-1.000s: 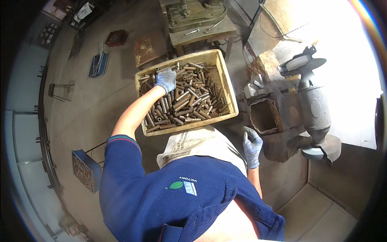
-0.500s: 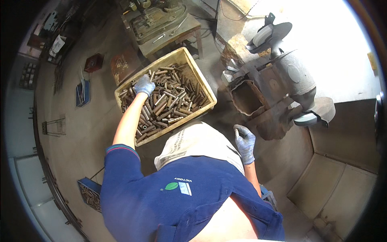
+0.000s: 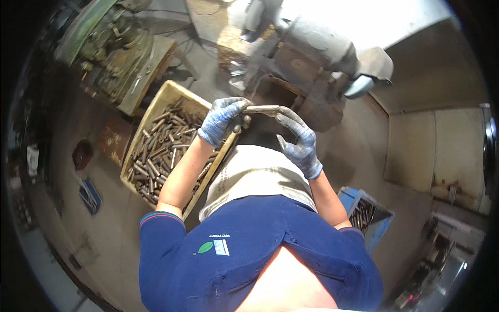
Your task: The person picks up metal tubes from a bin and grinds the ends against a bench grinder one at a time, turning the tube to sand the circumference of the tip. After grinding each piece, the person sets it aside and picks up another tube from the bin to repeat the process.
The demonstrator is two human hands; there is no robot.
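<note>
A short metal tube (image 3: 261, 109) is held up level in front of me, past the pale apron (image 3: 254, 171) over my lap. My gloved left hand (image 3: 223, 122) pinches its left end, fingers closed around it. At the other end, the fingertips of my gloved right hand (image 3: 300, 139) grip the tube, while that thumb stands apart below. Whether it is one tube or two pieces end to end, I cannot tell. Beneath my left forearm stands a yellow plastic crate (image 3: 182, 94), holding a heap of similar brownish tubes (image 3: 161, 148).
Ahead to the right stands a grey bench grinder (image 3: 322, 44) with a guarded wheel (image 3: 359, 87). A blue crate (image 3: 382, 226) with tubes sits by my right elbow. At the far left is a workbench (image 3: 156, 60) with tools; a red box (image 3: 82, 154) stands on the floor.
My left hand has left the heap in the crate and come right, to the front of me. My right hand has moved up and left to meet it at the tube. The view has turned right.
</note>
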